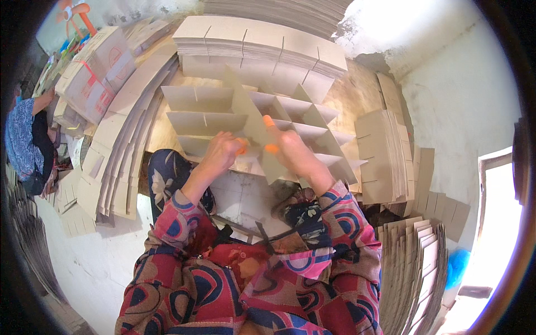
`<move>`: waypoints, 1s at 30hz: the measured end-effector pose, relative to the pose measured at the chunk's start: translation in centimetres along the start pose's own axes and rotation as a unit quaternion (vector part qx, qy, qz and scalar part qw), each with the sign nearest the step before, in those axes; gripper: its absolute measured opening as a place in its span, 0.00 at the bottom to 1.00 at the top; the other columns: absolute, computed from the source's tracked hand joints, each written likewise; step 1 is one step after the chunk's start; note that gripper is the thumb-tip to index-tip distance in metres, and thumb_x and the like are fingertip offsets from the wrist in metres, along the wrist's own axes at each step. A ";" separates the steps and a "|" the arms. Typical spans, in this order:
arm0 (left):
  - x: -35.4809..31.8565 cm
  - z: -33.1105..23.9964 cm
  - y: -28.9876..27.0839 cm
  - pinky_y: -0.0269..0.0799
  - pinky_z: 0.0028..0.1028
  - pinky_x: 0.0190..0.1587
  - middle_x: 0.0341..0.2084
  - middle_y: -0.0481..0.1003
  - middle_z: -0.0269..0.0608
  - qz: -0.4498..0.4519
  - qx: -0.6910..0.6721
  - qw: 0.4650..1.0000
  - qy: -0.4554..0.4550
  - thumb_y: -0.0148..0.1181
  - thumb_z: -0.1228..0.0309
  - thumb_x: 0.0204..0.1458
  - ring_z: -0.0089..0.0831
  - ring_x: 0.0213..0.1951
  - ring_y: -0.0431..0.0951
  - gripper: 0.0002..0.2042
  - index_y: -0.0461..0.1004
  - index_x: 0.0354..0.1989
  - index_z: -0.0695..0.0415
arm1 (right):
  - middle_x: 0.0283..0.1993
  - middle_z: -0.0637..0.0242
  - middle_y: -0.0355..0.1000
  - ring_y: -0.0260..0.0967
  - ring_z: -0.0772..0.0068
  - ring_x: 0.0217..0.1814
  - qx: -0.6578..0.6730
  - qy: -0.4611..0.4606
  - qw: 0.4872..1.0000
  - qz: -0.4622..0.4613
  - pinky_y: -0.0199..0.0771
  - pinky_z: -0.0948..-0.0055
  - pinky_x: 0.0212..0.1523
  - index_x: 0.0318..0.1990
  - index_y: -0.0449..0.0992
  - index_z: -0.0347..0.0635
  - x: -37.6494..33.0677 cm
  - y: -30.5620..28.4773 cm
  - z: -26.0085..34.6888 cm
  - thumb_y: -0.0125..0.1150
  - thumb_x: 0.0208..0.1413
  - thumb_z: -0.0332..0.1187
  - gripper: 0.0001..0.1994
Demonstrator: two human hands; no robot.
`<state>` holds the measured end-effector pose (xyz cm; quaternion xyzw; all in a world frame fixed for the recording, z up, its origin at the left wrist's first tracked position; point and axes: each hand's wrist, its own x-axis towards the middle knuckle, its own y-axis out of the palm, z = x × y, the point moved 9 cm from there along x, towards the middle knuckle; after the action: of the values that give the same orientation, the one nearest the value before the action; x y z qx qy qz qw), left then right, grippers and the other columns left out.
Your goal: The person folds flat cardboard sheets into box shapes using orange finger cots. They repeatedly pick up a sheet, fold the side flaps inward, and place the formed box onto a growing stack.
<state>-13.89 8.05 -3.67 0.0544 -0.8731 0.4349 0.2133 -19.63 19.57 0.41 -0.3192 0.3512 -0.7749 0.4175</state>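
A partly assembled cardboard divider grid (304, 111) stands in front of me, its slotted strips crossing one another. One long upright cardboard strip (245, 106) runs slantwise through its middle, and several cross strips (201, 99) stick out to the left of it. My right hand (296, 153) grips this long strip near its close end, with orange covers on its fingers. Closed at the right end of the nearest cross strip (192, 146), my left hand (222, 151) also wears an orange finger cover. Its fingertips are partly hidden.
Beyond the grid lies a tall stack of slotted cardboard strips (257, 42). More strips lean at the left (120, 134), at the right (379, 156) and at lower right (410, 273). A cardboard carton (95, 72) and another person (30, 139) are at far left.
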 end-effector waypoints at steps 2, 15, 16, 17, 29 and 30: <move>-0.2 0.5 0.4 0.67 0.38 0.33 0.21 0.74 0.44 -0.022 0.007 1.000 0.016 0.63 0.73 0.42 0.45 0.30 0.73 0.05 0.79 0.30 0.56 | 0.33 0.41 0.72 0.72 0.41 0.38 -0.029 0.041 0.998 0.037 0.73 0.54 0.36 0.59 0.57 0.24 -0.3 1.9 -1.3 0.57 0.48 0.22 0.28; 0.5 -1.8 -0.5 0.70 0.36 0.38 0.30 0.77 0.47 -0.012 0.055 0.998 0.000 0.70 0.73 0.38 0.43 0.34 0.75 0.16 0.78 0.40 0.60 | 0.36 0.60 0.71 0.71 0.56 0.35 -0.314 0.210 0.907 -0.189 0.72 0.60 0.29 0.52 0.68 0.49 -11.2 -7.6 -9.5 0.53 0.51 0.27 0.19; 0.5 -2.0 -0.8 0.71 0.35 0.38 0.32 0.77 0.47 -0.028 0.047 0.998 0.019 0.71 0.73 0.38 0.43 0.35 0.75 0.18 0.78 0.41 0.60 | 0.32 0.61 0.69 0.70 0.57 0.35 -0.431 0.222 0.839 -0.247 0.71 0.61 0.29 0.52 0.68 0.48 -14.3 -10.5 -10.2 0.54 0.50 0.26 0.19; 0.2 -2.2 -1.4 0.72 0.34 0.38 0.34 0.78 0.48 -0.045 0.044 0.997 0.036 0.72 0.73 0.38 0.43 0.35 0.76 0.20 0.77 0.42 0.61 | 0.37 0.61 0.69 0.69 0.59 0.39 -0.392 0.300 0.828 -0.267 0.71 0.63 0.29 0.53 0.68 0.45 -17.7 -12.7 -12.8 0.53 0.51 0.27 0.19; -1.0 -0.8 -2.4 0.68 0.37 0.47 0.37 0.78 0.48 -0.023 0.074 0.997 0.010 0.73 0.72 0.36 0.44 0.44 0.74 0.23 0.76 0.44 0.62 | 0.46 0.59 0.69 0.66 0.56 0.50 -0.488 0.505 0.693 -0.164 0.67 0.55 0.46 0.45 0.69 0.42 -34.2 -16.8 -21.4 0.64 0.46 0.32 0.17; -1.0 -0.6 -2.5 0.68 0.37 0.47 0.37 0.78 0.48 -0.023 0.068 0.997 0.003 0.73 0.72 0.35 0.44 0.44 0.74 0.23 0.76 0.44 0.62 | 0.45 0.59 0.69 0.67 0.56 0.49 -0.468 0.506 0.700 -0.186 0.68 0.56 0.45 0.44 0.69 0.42 -34.6 -17.1 -21.3 0.63 0.47 0.31 0.16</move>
<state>-12.10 6.92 -1.93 0.0876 -0.8394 0.4885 0.2217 -28.14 62.59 -4.35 -0.0918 0.7606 -0.6173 -0.1791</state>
